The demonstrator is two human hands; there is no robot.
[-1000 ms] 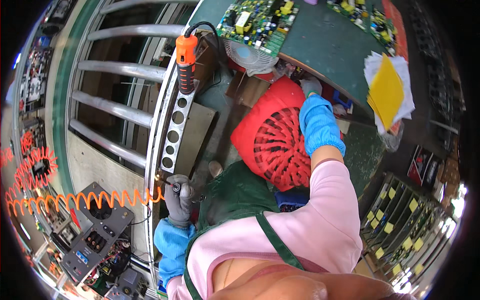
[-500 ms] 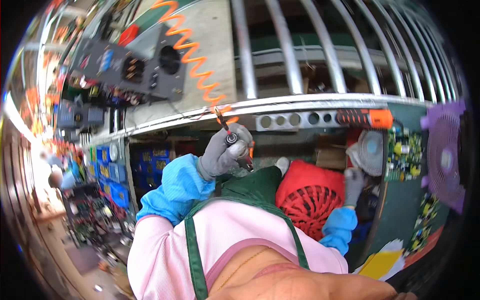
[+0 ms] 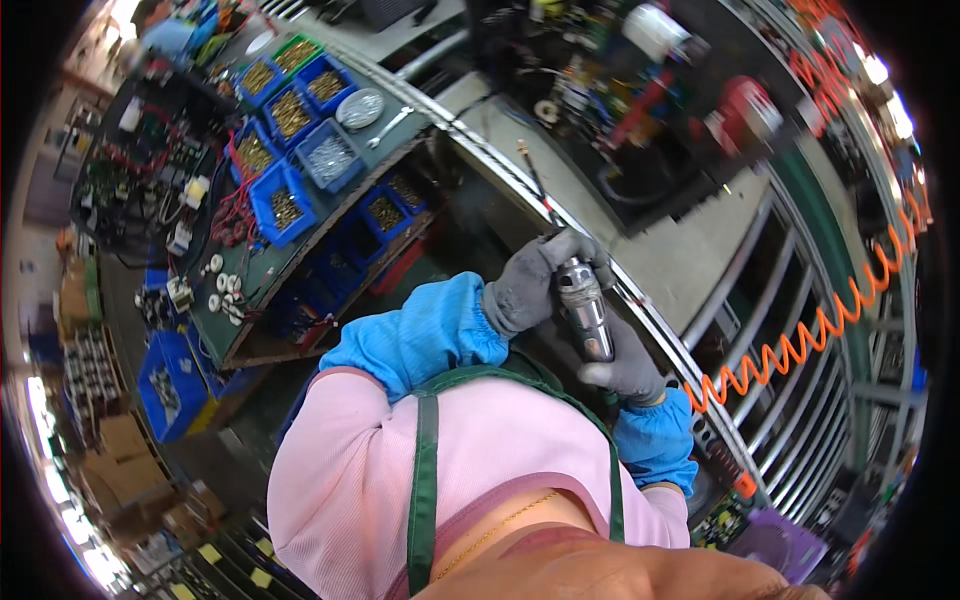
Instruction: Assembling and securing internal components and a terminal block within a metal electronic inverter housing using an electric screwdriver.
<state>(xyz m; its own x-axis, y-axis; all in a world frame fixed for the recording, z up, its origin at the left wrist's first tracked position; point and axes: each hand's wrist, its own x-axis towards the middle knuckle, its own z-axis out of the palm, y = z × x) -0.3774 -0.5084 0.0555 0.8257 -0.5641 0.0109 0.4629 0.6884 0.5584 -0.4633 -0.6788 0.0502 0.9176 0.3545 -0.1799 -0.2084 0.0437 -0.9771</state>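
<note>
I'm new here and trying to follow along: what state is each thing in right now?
Left hand: gloved, closed around the metal tool's upper end
Right hand: gloved, gripping its lower end
Metal tool: held tilted; cannot tell if running
Benchtop blue bins: open, holding small metal parts
Wrench: lying flat, unheld
Orange coiled hose: stretched, loops apart

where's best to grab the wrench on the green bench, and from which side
Probably the wrench by its slim middle, between the wider ends, coming from the picture's lower right: it lies slantwise near the bench edge there, while the round dish crowds its upper left.
</note>
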